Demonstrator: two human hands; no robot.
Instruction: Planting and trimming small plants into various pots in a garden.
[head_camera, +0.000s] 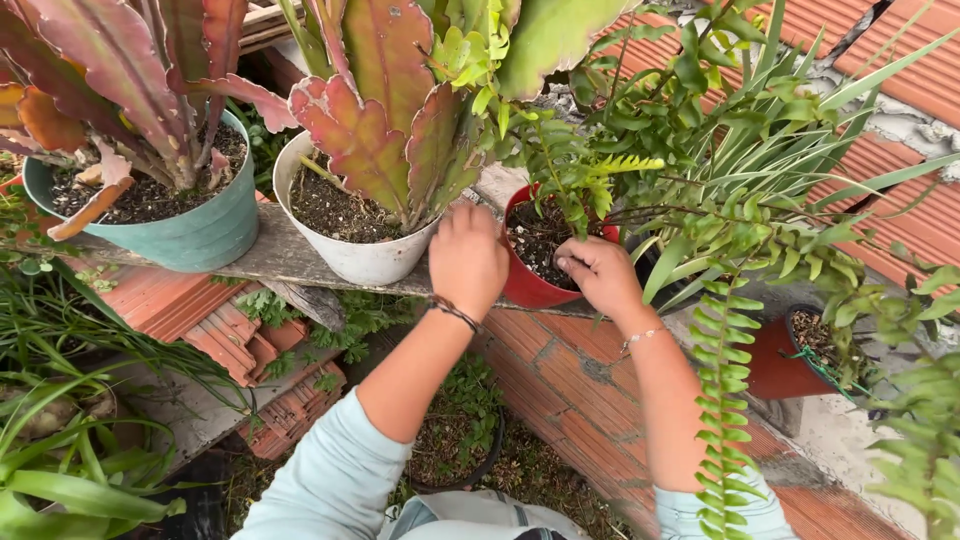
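Left hand: the left hand (467, 258) rests curled against the near left rim of the red pot (527, 287), fingers bent over the edge where it meets the white pot (352, 252); it grips the rim rather than lying loose.
Right hand: the right hand (598, 273) sits on the right side of the same pot, fingertips pressed down into the dark soil (537, 245) (whether they pinch something small there is too fine to tell).
Red pot: it stands upright on the weathered wooden plank (285, 255), just beside the white pot and touching or nearly touching it, with a small fern-like plant (575, 175) rising from its middle.
Done so far: the plant stands planted and upright in the red pot, and soil fills it close to the rim, so the potting itself looks complete.
Left to do: judging by the fingers in the soil, the surface is in the middle of being worked, pressed or picked over; the hands have not let go of the pot.
Neighbours: a teal pot (190, 235) with reddish flat-stemmed succulents sits at the far left of the plank, and the white pot holds similar broad red-green stems.
Below: a brick ledge (560, 385) and a dark pot (460, 440) of low greenery lie under the plank.
Right side: long fern fronds (725, 390) hang over a second reddish pot (790, 355).
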